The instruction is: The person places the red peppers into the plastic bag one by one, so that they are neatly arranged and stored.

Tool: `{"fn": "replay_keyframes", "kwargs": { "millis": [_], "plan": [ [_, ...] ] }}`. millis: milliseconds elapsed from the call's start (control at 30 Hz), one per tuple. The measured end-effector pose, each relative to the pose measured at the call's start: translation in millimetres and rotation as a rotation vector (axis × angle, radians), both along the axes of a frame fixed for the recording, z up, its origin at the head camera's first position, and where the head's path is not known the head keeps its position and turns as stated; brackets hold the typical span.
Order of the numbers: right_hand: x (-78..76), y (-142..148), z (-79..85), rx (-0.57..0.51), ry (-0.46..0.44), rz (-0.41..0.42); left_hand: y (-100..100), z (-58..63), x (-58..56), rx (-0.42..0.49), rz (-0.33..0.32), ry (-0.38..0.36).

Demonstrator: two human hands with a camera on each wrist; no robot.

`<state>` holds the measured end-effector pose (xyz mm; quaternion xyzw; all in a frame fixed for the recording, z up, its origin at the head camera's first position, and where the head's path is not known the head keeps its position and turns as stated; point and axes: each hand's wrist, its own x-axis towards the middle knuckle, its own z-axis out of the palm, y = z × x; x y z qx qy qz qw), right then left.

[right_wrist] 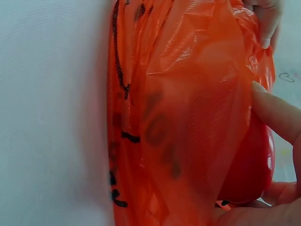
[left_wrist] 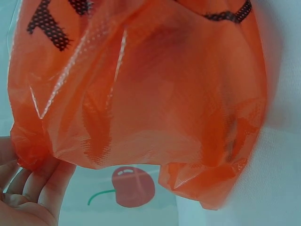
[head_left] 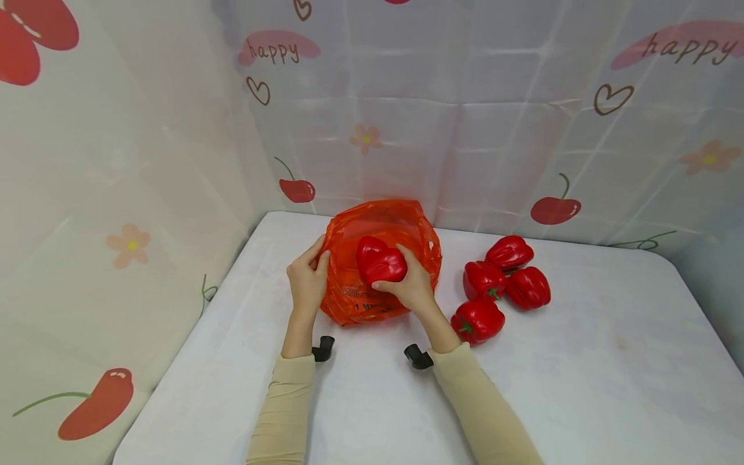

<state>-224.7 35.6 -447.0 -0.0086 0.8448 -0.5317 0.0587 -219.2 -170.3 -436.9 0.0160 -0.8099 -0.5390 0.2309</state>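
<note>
An orange plastic bag (head_left: 372, 216) with black print stands at the table's back, its mouth facing up. My left hand (head_left: 307, 278) pinches the bag's left rim; in the left wrist view that hand (left_wrist: 37, 190) has its fingers at the bag's edge. My right hand (head_left: 414, 284) grips a red bell pepper (head_left: 372, 258), thumb on the near side, inside the bag's mouth. In the right wrist view the pepper (right_wrist: 251, 165) is partly hidden behind the bag wall. Right of the bag lie several more red bell peppers (head_left: 484, 279).
The white table (head_left: 581, 374) meets a printed curtain (head_left: 465, 129) at its back and another curtain wall on the left. Black wrist mounts (head_left: 418, 356) sit by both sleeves. One loose pepper (head_left: 478, 321) lies close to the right forearm.
</note>
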Motion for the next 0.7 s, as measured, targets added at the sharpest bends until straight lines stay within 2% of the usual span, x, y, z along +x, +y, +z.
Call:
{"fn": "replay_keyframes", "kwargs": {
  "millis": [467, 700],
  "plan": [
    [-20.0, -18, -22.7, 0.035, 0.008, -0.029, 1, -0.2, 0.8, -0.003, 0.003, -0.002],
    [-27.6, -25, -27.9, 0.013, 0.006, -0.033, 1, 0.8, 0.3, -0.017, 0.011, 0.008]
  ]
}}
